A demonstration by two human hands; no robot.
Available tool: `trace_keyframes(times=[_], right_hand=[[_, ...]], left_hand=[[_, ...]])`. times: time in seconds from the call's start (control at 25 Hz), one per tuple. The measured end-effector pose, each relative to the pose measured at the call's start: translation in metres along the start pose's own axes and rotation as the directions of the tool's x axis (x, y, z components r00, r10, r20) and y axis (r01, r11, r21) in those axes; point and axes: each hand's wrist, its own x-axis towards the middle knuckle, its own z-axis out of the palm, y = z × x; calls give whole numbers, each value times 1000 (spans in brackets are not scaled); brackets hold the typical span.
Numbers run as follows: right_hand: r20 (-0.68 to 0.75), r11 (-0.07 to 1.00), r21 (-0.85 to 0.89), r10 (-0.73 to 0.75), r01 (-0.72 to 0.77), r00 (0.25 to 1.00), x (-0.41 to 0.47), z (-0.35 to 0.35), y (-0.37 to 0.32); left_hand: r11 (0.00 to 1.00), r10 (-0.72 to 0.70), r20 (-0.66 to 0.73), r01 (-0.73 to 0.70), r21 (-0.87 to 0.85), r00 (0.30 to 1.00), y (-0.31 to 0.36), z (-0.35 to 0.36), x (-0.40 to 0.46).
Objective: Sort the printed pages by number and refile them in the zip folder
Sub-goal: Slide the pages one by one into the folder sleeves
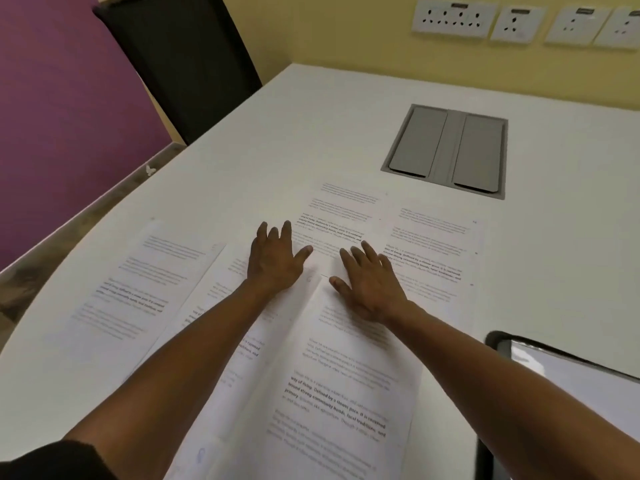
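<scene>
Sorting stage: the printed pages (pixel 332 368) lie spread and overlapping across the white counter (pixel 540 271), while the zip folder (pixel 568 372) waits at its right edge. The left hand (pixel 273 261) and right hand (pixel 370 285) rest flat on the sheets, fingers extended and gripping nothing. Next, probably, reading page numbers, which are illegible here, and then stacking in order.
</scene>
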Motion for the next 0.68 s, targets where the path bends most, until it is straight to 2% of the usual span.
trace_keyframes(times=[0.16, 0.28, 0.4, 0.52, 0.6, 0.68], right_hand=[[-84, 1000, -3, 3, -3, 996, 33, 18, 6], [-140, 999, 30, -14, 18, 990, 43, 26, 9], [-141, 998, 60, -26, 34, 990, 49, 33, 11], [-190, 991, 101, -64, 84, 980, 53, 36, 13], [-233, 956, 280, -17, 84, 972, 48, 30, 7], [-263, 826, 564, 169, 9, 950, 38, 17, -5]], left_hand=[[993, -99, 10, 98, 68, 995, 6, 22, 35], [993, -112, -92, 115, 30, 989, 13, 35, 41], [969, -157, -141, 124, -216, 977, 20, 37, 45], [836, -301, -146, 187, -516, 942, 33, 29, 49], [723, -384, -142, 202, -660, 912, 40, 20, 48], [600, -428, -116, 186, -778, 896, 47, 7, 40]])
